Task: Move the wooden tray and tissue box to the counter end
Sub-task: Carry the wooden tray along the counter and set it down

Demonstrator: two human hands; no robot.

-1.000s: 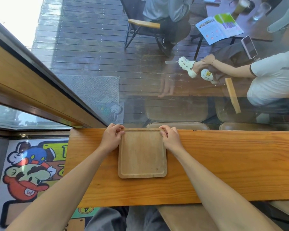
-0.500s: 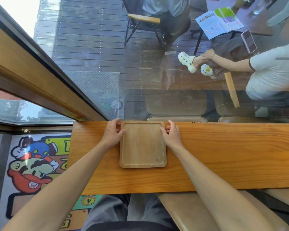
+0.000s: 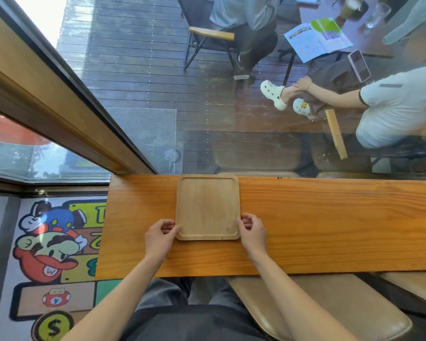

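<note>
Wooden tray (image 3: 207, 205) flat on counter (image 3: 330, 225); contact unclear.

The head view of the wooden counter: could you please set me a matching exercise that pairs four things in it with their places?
Things:
1. square light wooden tray
2. left hand
3. right hand
4. long orange-brown wooden counter

Places:
A. at the tray's near right corner
B. under the tray, running along the window glass
C. at the tray's near left corner
D. flat on the counter, its far edge at the glass side

Pairs: 1-D, 2-C, 3-A, 4-B
</note>
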